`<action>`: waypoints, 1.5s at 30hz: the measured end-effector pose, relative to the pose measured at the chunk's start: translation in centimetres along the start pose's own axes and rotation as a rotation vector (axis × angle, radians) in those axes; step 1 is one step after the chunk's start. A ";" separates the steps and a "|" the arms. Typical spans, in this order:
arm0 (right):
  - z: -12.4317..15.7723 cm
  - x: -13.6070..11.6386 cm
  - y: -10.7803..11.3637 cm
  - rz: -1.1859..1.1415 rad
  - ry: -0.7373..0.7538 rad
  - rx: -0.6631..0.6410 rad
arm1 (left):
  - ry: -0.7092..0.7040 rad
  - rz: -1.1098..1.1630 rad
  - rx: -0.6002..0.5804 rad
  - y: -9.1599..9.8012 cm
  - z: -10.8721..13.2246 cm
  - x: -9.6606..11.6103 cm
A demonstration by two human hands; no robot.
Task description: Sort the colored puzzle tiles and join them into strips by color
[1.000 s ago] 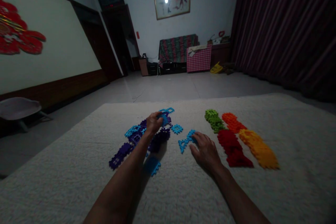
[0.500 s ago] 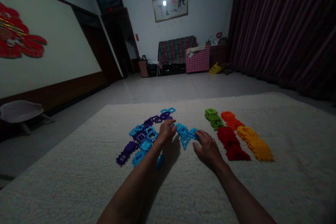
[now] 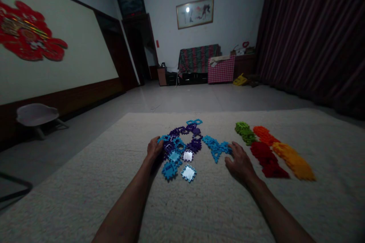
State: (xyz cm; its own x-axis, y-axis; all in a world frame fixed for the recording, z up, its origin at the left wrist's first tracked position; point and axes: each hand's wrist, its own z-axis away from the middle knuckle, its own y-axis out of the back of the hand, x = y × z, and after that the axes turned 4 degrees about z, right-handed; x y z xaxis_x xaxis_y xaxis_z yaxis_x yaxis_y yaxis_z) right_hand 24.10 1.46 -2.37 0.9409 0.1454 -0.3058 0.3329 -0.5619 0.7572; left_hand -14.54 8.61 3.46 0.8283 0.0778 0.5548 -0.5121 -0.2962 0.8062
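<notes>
My left hand (image 3: 154, 148) rests at the left edge of a group of purple interlocking plastic tiles (image 3: 194, 145) and blue interlocking plastic tiles (image 3: 170, 171). Its fingers are spread along the edge of the pieces, touching a blue one, and the palm side is hidden. Silvery light glares off two tiles, one being the front tile (image 3: 188, 173). To the right, my right hand (image 3: 239, 159) has thumb and fingers apart, fingertips against the end of a flat cluster of blue tiles (image 3: 216, 147).
Right of my right hand lie rows of green (image 3: 245, 133), orange (image 3: 265, 135), red (image 3: 268, 159) and yellow tiles (image 3: 295, 160). All rest on a pale textured mat (image 3: 199, 209). A low stool (image 3: 38, 115) stands at the left, with a dark curtain (image 3: 313, 34) at the right.
My left hand has moved left and round to the outer side of the purple and blue tiles, which now lie closer together. My right hand stays by the blue cluster. The view has shifted slightly.
</notes>
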 end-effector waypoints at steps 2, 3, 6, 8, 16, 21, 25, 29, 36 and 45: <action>0.0 -0.1 0.0 0.000 -0.046 -0.013 | -0.005 0.005 -0.014 -0.6 -0.4 -0.7; 0.0 -0.2 0.0 -0.002 -0.063 -0.022 | -0.020 0.009 -0.018 -1.0 -0.6 -0.9; -0.1 -0.6 0.1 0.011 -0.101 -0.058 | -0.063 0.027 -0.027 -1.7 -1.1 -1.3; -0.1 -1.1 0.1 0.048 -0.130 -0.100 | -0.071 0.026 -0.018 -1.9 -1.2 -1.5; -0.1 -2.9 -0.4 0.192 -0.178 -0.169 | -0.149 -0.138 0.018 -2.0 -1.5 -1.0; -0.1 -3.0 -0.3 0.251 -0.107 -0.150 | -0.166 -0.168 0.038 -2.3 -1.4 -0.4; -0.2 -2.9 -0.4 0.255 -0.090 -0.154 | -0.128 -0.111 0.053 -2.4 -1.4 -0.2; -0.2 -2.8 -0.6 0.240 -0.076 -0.146 | -0.055 -0.025 0.075 -1.9 -1.5 0.3; -0.5 -2.8 -0.4 0.250 -0.087 -0.169 | -0.062 0.113 0.086 -1.3 -1.9 0.3; -0.5 -2.3 -0.8 0.262 -0.065 -0.156 | 0.057 0.461 0.215 -1.1 -2.9 -0.5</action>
State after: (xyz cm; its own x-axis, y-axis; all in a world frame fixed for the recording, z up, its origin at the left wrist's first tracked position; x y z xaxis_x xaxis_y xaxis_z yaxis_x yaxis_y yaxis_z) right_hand 21.72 2.02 -2.00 0.9917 -0.0428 -0.1210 0.0899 -0.4407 0.8931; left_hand -15.04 11.69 2.88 0.5104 -0.0572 0.8580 -0.7582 -0.5007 0.4177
